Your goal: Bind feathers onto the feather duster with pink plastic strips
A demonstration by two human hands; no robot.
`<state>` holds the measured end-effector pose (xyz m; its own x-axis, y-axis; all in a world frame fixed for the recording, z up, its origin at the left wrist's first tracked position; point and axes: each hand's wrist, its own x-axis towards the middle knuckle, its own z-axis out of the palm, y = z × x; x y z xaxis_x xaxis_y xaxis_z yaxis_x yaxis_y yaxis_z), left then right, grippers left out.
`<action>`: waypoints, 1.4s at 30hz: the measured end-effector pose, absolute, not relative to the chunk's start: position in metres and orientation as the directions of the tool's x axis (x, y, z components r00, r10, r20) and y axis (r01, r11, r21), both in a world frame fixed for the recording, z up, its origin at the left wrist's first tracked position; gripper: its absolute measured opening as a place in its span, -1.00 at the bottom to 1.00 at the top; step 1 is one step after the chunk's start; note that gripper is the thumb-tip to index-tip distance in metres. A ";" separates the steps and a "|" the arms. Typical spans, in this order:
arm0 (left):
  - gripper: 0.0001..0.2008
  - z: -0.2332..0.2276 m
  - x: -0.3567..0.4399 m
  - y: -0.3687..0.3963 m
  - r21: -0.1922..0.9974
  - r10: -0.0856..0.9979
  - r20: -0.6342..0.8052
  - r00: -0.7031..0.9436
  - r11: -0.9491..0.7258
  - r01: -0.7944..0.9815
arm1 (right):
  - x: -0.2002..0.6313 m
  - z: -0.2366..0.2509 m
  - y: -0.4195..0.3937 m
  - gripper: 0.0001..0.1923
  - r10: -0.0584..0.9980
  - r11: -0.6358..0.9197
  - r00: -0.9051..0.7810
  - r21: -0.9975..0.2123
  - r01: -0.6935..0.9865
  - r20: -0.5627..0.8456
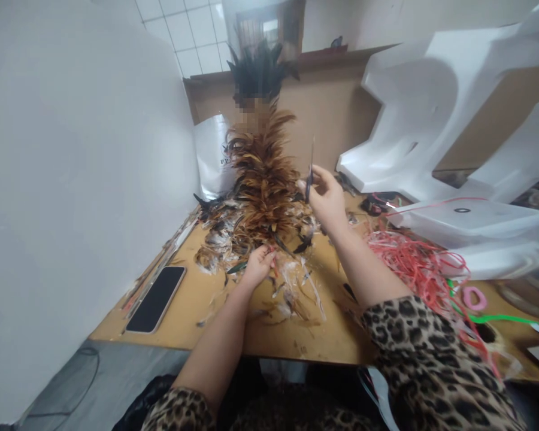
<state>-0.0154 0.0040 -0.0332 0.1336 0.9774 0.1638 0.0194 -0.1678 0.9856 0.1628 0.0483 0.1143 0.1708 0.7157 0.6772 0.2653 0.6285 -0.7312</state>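
The left hand pinches a thin reddish strip, seemingly steadying it, near a bushy brown-and-black feather bundle on the tan wooden tabletop, while the right hand grips a slim dark-handled tool point-up (presumably for safety).

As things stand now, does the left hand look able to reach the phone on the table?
Probably yes: the phone lies uncovered left of the left hand, with only tabletop and low feather scraps between them.

Loose sleeves, ending short of the wrists, carry black-brown leopard spots on tan.
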 end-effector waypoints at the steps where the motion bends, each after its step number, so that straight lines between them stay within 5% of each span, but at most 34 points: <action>1: -0.72 -0.033 -0.016 0.004 0.987 0.978 0.160 0.134 -0.163 0.010 | 0.163 0.101 0.043 -0.35 0.738 0.600 0.204 -0.764 0.236 0.643; 10: -0.71 -0.032 -0.018 0.007 0.986 0.983 0.162 0.091 -0.156 -0.066 | 0.181 0.004 -0.009 -0.43 0.953 0.301 -0.052 -0.917 0.260 0.298; 18: -0.60 -0.021 -0.019 0.000 0.983 0.974 0.173 0.149 -0.162 -0.083 | 0.176 0.010 -0.026 -0.46 0.944 0.200 -0.324 -0.893 0.404 0.065; 29: -0.63 -0.028 -0.020 0.004 0.991 0.974 0.125 0.188 -0.115 -0.060 | 0.142 0.028 0.011 -0.46 0.930 0.368 -0.185 -0.791 0.488 0.317; 42: -0.64 -0.029 -0.017 0.003 0.995 0.960 0.099 0.263 -0.098 -0.020 | 0.134 0.046 0.014 -0.50 0.886 0.424 0.001 -0.809 0.407 0.464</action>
<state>-0.0165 0.0028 -0.0295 0.2627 0.9598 0.0993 -0.0199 -0.0975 0.9950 0.1335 0.0138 0.0462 0.0006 0.8857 0.4643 0.4066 0.4240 -0.8093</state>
